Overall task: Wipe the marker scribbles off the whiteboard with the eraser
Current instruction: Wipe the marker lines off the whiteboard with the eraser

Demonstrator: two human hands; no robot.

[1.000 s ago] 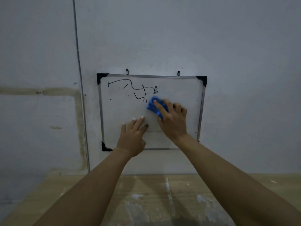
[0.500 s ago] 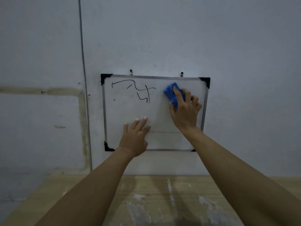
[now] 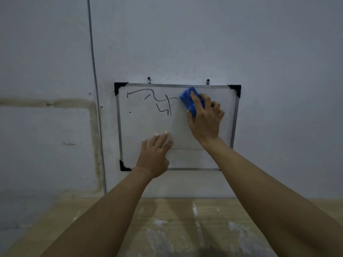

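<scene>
Your right hand grips the blue eraser against the whiteboard near its top edge, long axis tilted up-left toward the remaining scribbles. Half a second ago it sat farther right. Your left hand stays flat on the board, fingers slightly spread.

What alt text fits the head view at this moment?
The right hand presses a blue eraser to the wall-hung whiteboard beside black scribbles at upper left. The left hand lies flat on the board.
</scene>
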